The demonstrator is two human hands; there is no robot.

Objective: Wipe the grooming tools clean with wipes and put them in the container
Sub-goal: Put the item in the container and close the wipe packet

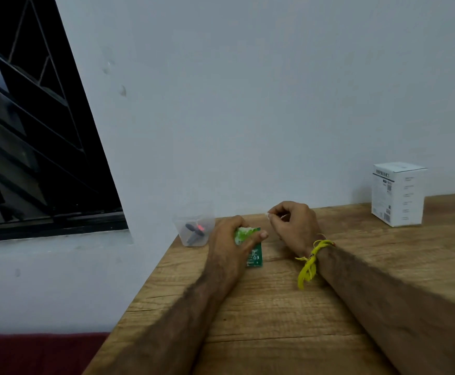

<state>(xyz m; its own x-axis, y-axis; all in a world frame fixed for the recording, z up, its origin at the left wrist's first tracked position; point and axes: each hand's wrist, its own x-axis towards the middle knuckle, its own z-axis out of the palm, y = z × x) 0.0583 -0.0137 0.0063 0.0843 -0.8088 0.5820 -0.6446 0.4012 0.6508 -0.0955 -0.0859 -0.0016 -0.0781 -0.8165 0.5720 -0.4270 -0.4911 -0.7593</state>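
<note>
1. A white carton (398, 194) with small printed text stands upright on the wooden table (275, 307) at the far right, against the pale wall (248, 90) and well apart from both hands.
2. A dark barred window (31, 117) fills the upper left, and a dark red surface (37, 353) shows below the table's left edge.
3. The clear plastic container (194, 226) sits at the table's far left corner, just beside the left hand (230, 239); inside lie dark grooming tools (195, 232), one with a red spot (their exact kind is too small to tell), leaning at a slant.
4. The left hand curls its fingers and thumb round a green wipes packet (253, 253), holding it on the table with its long axis running roughly away from the person; the hand covers most of the packet's upper part.
5. The right hand (294, 226), a yellow thread (310, 262) tied at its wrist, hovers just right of the packet, its fingertips pinching a small pale scrap (267, 214), apparently the edge of a wipe.
</note>
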